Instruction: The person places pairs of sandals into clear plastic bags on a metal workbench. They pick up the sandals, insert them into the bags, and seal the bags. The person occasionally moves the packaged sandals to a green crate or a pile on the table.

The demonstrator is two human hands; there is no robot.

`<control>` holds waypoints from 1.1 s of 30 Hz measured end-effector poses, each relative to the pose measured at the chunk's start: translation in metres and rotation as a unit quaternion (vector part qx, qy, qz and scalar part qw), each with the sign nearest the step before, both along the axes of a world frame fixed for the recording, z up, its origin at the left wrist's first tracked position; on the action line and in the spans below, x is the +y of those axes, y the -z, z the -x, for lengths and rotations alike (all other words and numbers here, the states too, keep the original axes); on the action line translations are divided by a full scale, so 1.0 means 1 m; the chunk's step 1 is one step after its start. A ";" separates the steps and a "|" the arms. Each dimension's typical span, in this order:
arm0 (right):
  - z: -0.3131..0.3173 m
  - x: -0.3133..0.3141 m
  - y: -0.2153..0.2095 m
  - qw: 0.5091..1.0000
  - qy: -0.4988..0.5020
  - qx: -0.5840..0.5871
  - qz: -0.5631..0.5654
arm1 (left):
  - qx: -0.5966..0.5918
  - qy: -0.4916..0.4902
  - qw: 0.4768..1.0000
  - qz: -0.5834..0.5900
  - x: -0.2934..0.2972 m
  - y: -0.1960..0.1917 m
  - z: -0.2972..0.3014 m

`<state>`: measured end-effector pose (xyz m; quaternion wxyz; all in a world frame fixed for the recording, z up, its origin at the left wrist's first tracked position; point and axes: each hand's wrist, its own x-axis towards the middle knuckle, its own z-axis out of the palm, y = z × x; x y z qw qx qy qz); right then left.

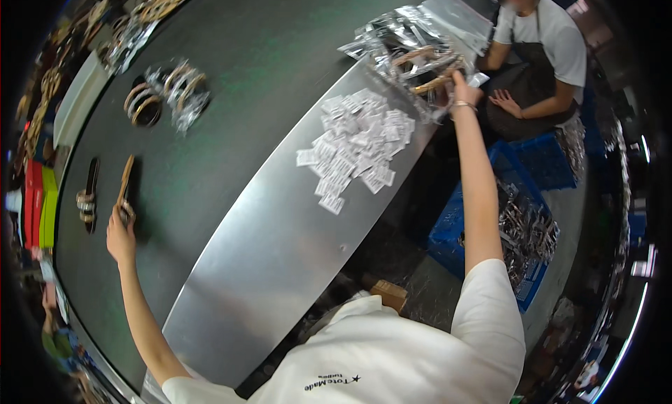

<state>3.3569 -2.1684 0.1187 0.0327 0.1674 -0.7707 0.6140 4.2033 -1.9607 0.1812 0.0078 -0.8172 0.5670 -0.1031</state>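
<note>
On the left, my left hand (121, 237) is closed on a tan strap (127, 176), seemingly a belt, standing on edge on the dark green belt surface. Beside it lies a black strap (92, 183) with shiny rounded pieces around it. My right hand (465, 92) reaches far right, its fingers closed at a tan coiled strap (428, 85) among clear plastic bags (413, 36). The exact grip there is partly hidden. Between my arms, a heap of small white printed tags (360, 141) lies on the metal ledge (255, 257).
Coiled straps in clear wrap (185, 92) lie farther up the dark surface (231, 68). A co-worker (539, 61) sits at the far right. Below my right arm, a blue crate (448, 229) holds many shiny packets. A small brown box (389, 295) is near my body.
</note>
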 end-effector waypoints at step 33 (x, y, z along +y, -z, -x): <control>-0.434 0.387 -0.065 0.391 -0.852 0.333 -0.103 | 0.044 -0.498 0.795 0.342 0.697 -0.002 0.129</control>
